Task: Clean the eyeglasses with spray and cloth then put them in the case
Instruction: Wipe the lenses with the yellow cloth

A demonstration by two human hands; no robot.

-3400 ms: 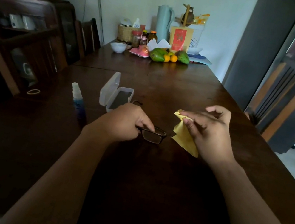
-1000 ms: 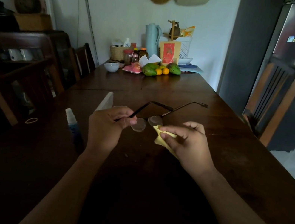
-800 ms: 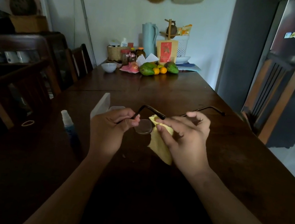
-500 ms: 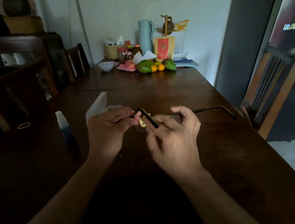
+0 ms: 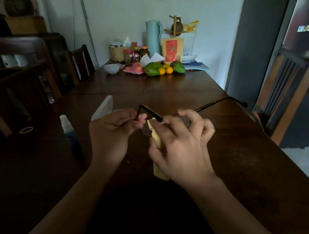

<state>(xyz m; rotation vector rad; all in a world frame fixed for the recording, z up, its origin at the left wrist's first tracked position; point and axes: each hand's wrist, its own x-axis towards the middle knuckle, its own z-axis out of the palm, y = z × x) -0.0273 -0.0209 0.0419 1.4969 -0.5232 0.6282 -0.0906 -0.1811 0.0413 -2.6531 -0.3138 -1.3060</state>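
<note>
My left hand (image 5: 112,133) pinches the left corner of the black-framed eyeglasses (image 5: 151,113), held up above the dark wooden table (image 5: 244,165). One temple arm sticks out to the far right. My right hand (image 5: 181,148) presses the yellow cloth (image 5: 156,137) against a lens; the lenses are mostly hidden behind my fingers. The cloth's tail hangs below my right palm. The open white case (image 5: 103,109) lies just behind my left hand. The spray bottle (image 5: 70,133), blue with a white cap, stands to the left of my left wrist.
Fruit (image 5: 153,69), jars, a small white bowl (image 5: 111,68) and a pale jug (image 5: 151,34) crowd the table's far end. Wooden chairs stand along the left side and one chair (image 5: 285,94) on the right. A thin ring (image 5: 26,129) lies at the left.
The glasses have come off the table and now sit raised between both hands. My right hand brought the cloth onto a lens and keeps shifting over it; more cloth now hangs below the palm.
</note>
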